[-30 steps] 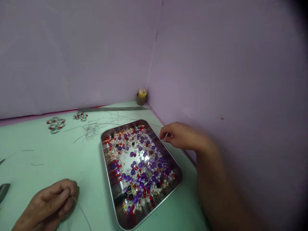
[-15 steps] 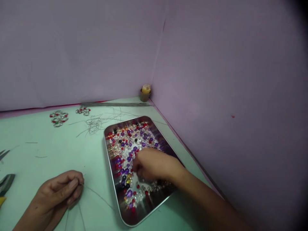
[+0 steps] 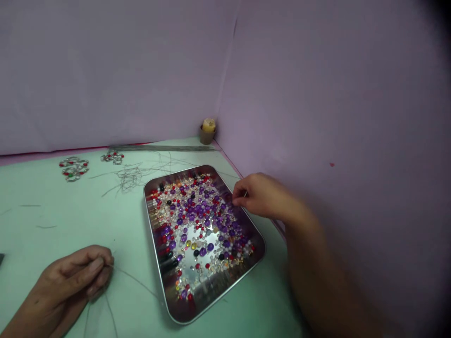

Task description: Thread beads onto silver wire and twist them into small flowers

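My left hand (image 3: 86, 277) pinches thin grey wire (image 3: 136, 280) between thumb and fingers at the lower left. One length runs right toward the tray, and others hang below the hand. My right hand (image 3: 259, 195) is above the right rim of a metal tray (image 3: 197, 312), fingers curled together in a pinch. Whatever may be in those fingertips is too small to tell. Inside the tray lie loose beads (image 3: 200, 211) in purple, red, clear, black and yellow, with bare metal showing among them.
Beaded wire pieces, a larger one (image 3: 73, 169) and a smaller one (image 3: 112, 157), lie at the back left. Beside them are a tangle of wire (image 3: 130, 178) and a bundle of straight wires (image 3: 158, 148). A small pot (image 3: 207, 135) stands in the corner where the walls meet.
My right hand has lifted out of the beads and moved up and right to the tray's rim. My left hand keeps its pinch on the wire. The view has shifted slightly.
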A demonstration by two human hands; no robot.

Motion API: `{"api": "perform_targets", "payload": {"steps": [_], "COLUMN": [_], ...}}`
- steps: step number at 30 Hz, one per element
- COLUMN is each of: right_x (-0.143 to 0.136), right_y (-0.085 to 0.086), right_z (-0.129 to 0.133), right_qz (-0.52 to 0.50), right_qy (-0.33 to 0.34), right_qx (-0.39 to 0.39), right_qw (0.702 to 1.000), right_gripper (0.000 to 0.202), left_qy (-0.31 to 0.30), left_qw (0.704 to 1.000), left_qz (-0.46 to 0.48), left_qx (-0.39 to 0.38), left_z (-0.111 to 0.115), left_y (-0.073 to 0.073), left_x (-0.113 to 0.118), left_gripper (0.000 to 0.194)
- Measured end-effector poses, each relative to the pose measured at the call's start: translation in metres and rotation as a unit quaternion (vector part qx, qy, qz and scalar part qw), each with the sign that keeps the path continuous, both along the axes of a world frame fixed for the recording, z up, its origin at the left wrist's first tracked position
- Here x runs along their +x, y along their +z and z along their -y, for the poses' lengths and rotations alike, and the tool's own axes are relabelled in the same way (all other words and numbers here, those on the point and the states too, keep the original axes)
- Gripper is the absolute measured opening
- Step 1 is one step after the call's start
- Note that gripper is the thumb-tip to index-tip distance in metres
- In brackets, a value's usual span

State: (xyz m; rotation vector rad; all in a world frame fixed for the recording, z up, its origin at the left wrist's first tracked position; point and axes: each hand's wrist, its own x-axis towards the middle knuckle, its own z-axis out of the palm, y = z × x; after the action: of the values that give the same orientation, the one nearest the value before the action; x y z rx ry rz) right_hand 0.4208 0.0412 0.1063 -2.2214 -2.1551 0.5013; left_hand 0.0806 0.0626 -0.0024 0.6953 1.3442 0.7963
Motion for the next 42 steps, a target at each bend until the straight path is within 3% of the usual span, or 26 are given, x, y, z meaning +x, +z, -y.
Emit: {"api": "perform_targets", "payload": {"steps": [4,10,18,21,28,35,42], "right_x": [-0.024,-0.055,-0.038,-0.038,-0.064,-0.082,-0.096], "right_y": [0.0,-0.014,-0.013,-0.012,-0.017,-0.024,-0.017], "right_z": [0.008,0.013,0.007,0.008,0.016,0.021,0.025], "right_qz": [0.015,0.027,0.055,0.058,0.044,0.074,0.102], "right_qy": [0.13,0.257,0.183,0.184,0.261,0.247,0.197], "right_qx": [-0.092,-0.115,-0.105,-0.113,-0.133,-0.109,-0.136], "right_qw": [0.987,0.959,0.976,0.975,0.955,0.96,0.966], "right_gripper": [0.013,0.017,0.017,0.017,0.02,0.017,0.013], "left_qy": [-0.077,-0.103,-0.107,-0.103,-0.116,-0.112,-0.135], "left_qw": [0.996,0.993,0.992,0.993,0.992,0.992,0.988], "left_qz": [0.008,0.018,0.028,0.023,0.027,0.024,0.038], "left_qx": [0.043,0.052,0.054,0.051,0.043,0.048,0.058], "left_z": [-0.001,0.0,0.002,0.002,0.001,0.004,0.005], "left_y": [-0.009,-0.006,-0.002,-0.002,-0.002,0.006,0.008], "left_x": [-0.01,-0.009,-0.006,-0.006,-0.007,0.0,0.001], "left_gripper": [0.024,0.019,0.017,0.018,0.019,0.02,0.016]}}
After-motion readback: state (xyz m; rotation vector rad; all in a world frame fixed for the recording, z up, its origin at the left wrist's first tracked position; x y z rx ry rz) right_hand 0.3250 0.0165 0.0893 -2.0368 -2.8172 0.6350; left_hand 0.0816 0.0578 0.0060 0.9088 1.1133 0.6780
